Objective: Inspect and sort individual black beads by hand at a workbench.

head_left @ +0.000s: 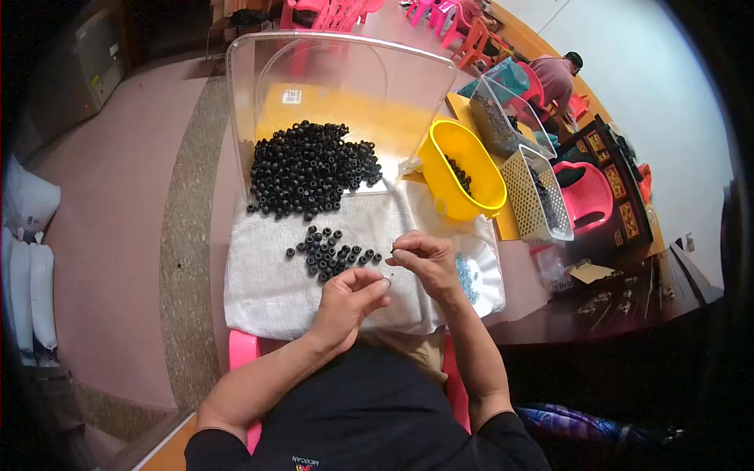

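My right hand [428,259] is pinched at the right of the cloth, with a small dark piece showing at its fingertips; it looks like one of the beads but is partly hidden. Just below and left of it, my left hand [352,302] has its thumb pressed to its index finger. What that pinch holds, if anything, is too small to make out. Beyond my left hand lies a loose group of black beads with holes [326,253]. A large heap of the same beads [314,165] spills from a clear plastic bin [361,74] tipped on its side.
A whitish cloth [263,275] covers the work surface. By my right forearm sits a white scalloped dish [488,281] with small blue-green bits. Farther right stand a yellow tub [440,169], a white perforated basket [536,196] and a clear bin [491,118]. A person [554,78] sits in the background.
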### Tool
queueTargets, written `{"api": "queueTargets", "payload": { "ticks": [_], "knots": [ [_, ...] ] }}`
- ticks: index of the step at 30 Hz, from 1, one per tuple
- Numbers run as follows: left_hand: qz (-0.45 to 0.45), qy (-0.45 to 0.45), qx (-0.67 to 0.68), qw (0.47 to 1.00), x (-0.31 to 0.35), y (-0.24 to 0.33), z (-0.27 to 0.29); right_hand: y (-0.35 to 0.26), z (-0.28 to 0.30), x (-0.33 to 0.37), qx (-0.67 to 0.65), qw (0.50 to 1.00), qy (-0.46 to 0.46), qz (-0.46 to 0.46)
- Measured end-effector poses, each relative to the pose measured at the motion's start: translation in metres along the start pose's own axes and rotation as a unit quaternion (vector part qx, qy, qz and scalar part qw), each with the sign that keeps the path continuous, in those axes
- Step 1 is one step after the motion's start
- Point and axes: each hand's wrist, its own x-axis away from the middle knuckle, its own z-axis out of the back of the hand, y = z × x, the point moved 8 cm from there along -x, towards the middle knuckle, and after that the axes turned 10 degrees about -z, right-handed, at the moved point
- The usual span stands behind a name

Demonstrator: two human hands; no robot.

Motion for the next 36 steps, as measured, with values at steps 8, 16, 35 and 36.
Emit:
{"api": "queueTargets", "payload": {
  "ticks": [8, 16, 35, 36],
  "knots": [
    [-0.013, -0.004, 0.004, 1.000, -0.002, 0.002, -0.001, -0.004, -0.011, 0.016, -0.029, 0.998, -0.047, -0.030],
    [-0.021, -0.029, -0.006, 0.999, 0.000, 0.003, -0.005, -0.003, -0.020, 0.026, -0.018, 0.990, -0.079, -0.115],
    [-0.017, -0.047, -0.094, 0.994, 0.002, 0.001, -0.008, -0.003, -0.011, 0.041, 0.023, 0.980, -0.089, -0.178],
    [-0.015, -0.047, -0.095, 0.994, 0.002, 0.000, -0.007, -0.004, -0.010, 0.042, 0.021, 0.980, -0.088, -0.179]
  ]
}}
